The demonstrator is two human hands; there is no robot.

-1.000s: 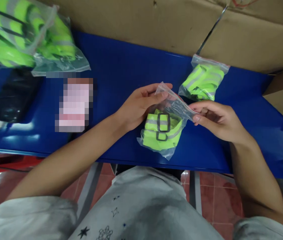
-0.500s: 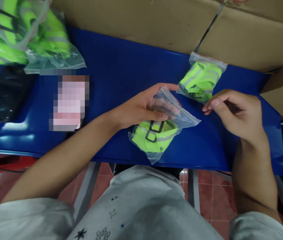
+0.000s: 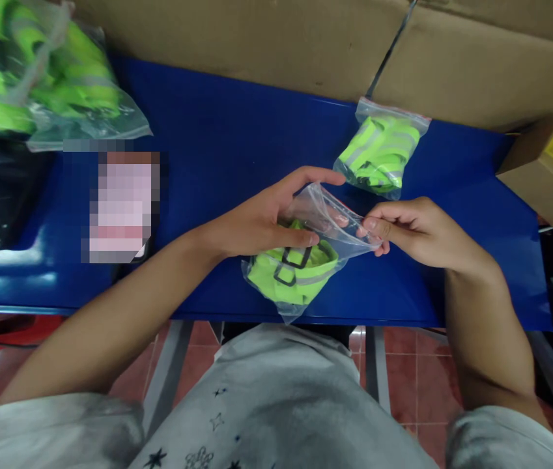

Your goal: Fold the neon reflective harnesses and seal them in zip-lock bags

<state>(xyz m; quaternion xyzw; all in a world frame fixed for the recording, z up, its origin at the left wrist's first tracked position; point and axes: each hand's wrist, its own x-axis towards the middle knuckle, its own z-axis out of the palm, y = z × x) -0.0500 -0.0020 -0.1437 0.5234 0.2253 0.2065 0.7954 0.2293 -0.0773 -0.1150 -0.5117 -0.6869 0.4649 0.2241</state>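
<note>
A clear zip-lock bag (image 3: 335, 212) lies near the table's front edge, tilted. Inside its lower part is a folded neon-yellow reflective strap (image 3: 322, 270) with grey stripes and black buckles (image 3: 286, 273). My left hand (image 3: 276, 215) grips the bag's upper left side, thumb in front and index finger stretched out; its other fingertips show through the plastic. At the right end of the zip edge, my right hand (image 3: 403, 231) pinches the bag between thumb and fingers. Just beyond the hands lies a second bagged reflective strap (image 3: 378, 153).
Bags of neon-yellow reflective gear (image 3: 81, 85) are piled at the back left, near a black device (image 3: 0, 192) and a blurred-out phone (image 3: 122, 208). A large cardboard box (image 3: 256, 45) lines the table's (image 3: 217, 130) back. A smaller carton (image 3: 540, 166) stands at the right.
My right hand has moved left and down and taken hold of the bag's right zip corner. My left hand keeps its grip. The whole view has shifted slightly.
</note>
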